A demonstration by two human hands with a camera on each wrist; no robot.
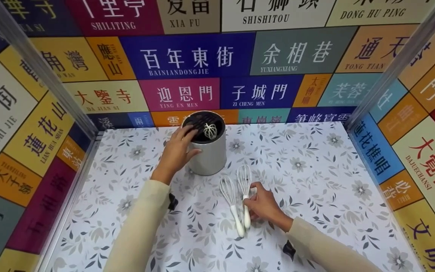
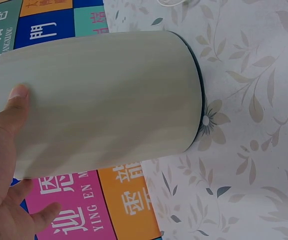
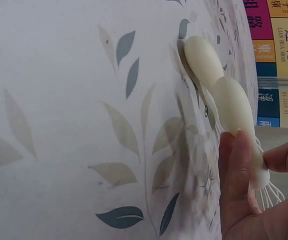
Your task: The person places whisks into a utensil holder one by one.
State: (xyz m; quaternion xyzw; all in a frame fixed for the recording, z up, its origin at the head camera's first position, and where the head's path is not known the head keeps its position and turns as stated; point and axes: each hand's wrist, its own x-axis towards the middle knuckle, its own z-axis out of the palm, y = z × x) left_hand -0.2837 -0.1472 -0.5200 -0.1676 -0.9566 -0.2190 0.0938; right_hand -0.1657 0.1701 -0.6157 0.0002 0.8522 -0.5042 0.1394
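Note:
A pale grey canister [image 1: 208, 158] stands upright toward the back of the table, its dark opening facing up. A whisk with a cream wire head [image 1: 210, 131] shows inside, beside dark ribbed items. My left hand [image 1: 178, 151] holds the canister at its rim, fingers over the edge and thumb [image 2: 17, 100] against the outer wall. In front, two white-handled whisks lie side by side, heads pointing away from me. My right hand [image 1: 264, 204] pinches the right whisk [image 1: 246, 215] near the top of its handle. The left whisk [image 1: 236, 221] lies close beside it, handles overlapping in the right wrist view.
A white tabletop [image 1: 315, 211] with a leaf and flower print lies under everything. Panels with coloured Chinese place-name blocks [image 1: 187, 56] rise at the back and on both sides. Clear corner posts [image 1: 387, 71] stand at the back left and right.

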